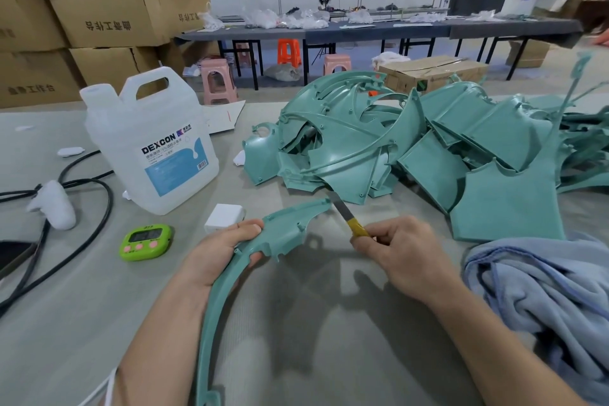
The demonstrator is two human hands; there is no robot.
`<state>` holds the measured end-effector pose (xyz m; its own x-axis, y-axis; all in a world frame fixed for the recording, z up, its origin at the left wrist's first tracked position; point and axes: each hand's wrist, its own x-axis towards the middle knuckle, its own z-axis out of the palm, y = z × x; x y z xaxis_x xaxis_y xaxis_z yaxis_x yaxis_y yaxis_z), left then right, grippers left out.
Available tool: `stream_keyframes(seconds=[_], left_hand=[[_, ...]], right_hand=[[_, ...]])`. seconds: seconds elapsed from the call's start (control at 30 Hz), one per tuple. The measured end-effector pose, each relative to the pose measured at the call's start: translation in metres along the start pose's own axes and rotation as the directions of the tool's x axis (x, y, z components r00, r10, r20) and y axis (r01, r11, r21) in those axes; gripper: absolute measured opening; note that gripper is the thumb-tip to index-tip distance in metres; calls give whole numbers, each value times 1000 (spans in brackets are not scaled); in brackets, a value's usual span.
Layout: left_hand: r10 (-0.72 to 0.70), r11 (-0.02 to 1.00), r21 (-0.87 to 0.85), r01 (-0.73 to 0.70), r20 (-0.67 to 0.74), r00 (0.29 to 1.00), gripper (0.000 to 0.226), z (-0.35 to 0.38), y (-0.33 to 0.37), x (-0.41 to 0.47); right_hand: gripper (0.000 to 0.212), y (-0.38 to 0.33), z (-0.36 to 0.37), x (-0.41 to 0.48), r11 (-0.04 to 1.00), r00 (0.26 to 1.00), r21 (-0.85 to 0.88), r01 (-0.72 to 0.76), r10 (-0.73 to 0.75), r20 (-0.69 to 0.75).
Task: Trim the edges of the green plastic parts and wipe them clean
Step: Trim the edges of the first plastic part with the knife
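Grey matte tabletop (82, 323) in a workshop, open surface showing between the two forearms and out to the near left. Held above it at centre, a long curved green plastic part (286, 227), ribbed and dotted with small pegs, its thin arc sweeping down past the left forearm to the lower frame edge. Gripped at the broad end by the left hand (217, 257), thumb on top, fingers curled beneath. Pinched in the right hand (398, 254), a utility knife (346, 214) with yellow body, steel blade tip at the part's far pointed edge. Just behind the blade, a heap of green parts (379, 142), fan-shaped and panel-shaped, edges overlapping. Crumpled blue cloth (543, 290) close beside the right forearm. Leftward: white block (224, 217), lime-green timer (146, 242), translucent DEXCON jug (155, 142), black cables (99, 194).
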<state>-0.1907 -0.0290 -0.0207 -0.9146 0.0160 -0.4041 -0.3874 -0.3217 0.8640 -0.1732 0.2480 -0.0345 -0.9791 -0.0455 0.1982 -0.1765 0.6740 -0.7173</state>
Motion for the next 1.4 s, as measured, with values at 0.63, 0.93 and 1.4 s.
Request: stream_keyframes(seconds=[0.63, 0.93, 1.4], left_hand=[[-10, 983, -185, -21, -165, 986, 13, 26, -12, -4], [-56, 969, -246, -6, -242, 969, 7, 19, -3, -10], [14, 997, -77, -25, -143, 990, 17, 14, -8, -4]], right_hand=[[36, -47, 30, -25, 976, 998, -206, 64, -61, 22], [46, -32, 12, -18, 968, 978, -146, 207, -200, 57], [33, -22, 18, -13, 989, 989, -58, 139, -136, 62]])
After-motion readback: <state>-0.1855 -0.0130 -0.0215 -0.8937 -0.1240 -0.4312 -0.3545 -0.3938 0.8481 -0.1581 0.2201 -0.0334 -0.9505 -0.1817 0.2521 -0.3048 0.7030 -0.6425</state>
